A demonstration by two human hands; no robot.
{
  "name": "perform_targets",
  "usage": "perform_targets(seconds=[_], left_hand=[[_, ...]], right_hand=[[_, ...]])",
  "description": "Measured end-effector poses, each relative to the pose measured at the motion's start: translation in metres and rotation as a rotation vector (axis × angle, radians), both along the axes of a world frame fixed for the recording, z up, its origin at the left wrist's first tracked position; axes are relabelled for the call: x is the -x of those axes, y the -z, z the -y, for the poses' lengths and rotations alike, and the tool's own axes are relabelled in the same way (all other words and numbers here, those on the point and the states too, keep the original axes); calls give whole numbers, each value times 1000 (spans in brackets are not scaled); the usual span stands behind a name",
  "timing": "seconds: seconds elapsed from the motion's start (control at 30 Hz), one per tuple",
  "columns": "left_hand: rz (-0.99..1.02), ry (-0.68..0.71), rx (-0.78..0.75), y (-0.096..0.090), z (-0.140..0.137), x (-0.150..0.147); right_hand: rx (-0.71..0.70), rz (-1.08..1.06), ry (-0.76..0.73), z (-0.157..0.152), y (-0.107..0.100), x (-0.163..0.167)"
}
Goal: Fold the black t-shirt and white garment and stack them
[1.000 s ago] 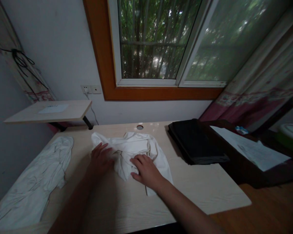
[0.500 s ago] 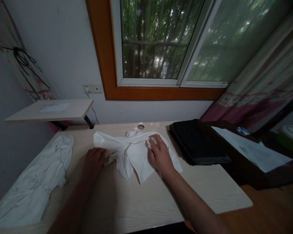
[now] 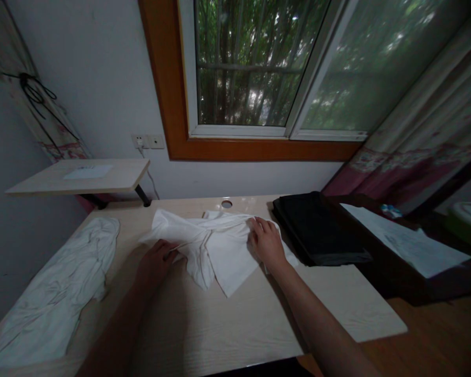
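A crumpled white garment lies in loose folds on the pale wooden desk; its exact kind is hard to tell. At its left end my left hand pinches an edge of the fabric between thumb and fingers. My right hand is at the upper right part, its fingers bent and closed on the cloth. Two pointed corners of the garment hang toward the near side, between the hands. Part of the right side is hidden under my right hand and wrist.
Another rumpled white garment lies along the desk's left side. Folded black cloth sits at the right, beside a paper sheet on a dark surface. A small raised shelf stands at the back left. The desk has a round cable hole.
My right hand has shifted slightly right and its fingers have drawn together on the cloth. The garment's left end is lifted and spread a little, and its right part has moved rightward.
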State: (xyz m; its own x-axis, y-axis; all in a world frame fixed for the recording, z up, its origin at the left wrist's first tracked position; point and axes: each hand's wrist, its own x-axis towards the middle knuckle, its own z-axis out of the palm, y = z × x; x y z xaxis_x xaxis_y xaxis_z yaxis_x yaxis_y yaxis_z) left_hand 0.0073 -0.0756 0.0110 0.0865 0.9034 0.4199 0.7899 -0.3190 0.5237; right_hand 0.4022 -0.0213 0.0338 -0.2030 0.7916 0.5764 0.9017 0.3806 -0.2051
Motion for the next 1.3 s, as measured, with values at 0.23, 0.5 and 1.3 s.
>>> perform_targets(seconds=[0.23,0.5,1.3], left_hand=[[126,-183,-61,-17,8,1],[394,-321,15,-20,21,-12],[40,306,-158,-6,9,-22]], right_hand=[[-82,-135,-44,-10,-18,-12],[-76,-208,-181,11,-20,27],[521,-1456,-353,-65,-71,99]])
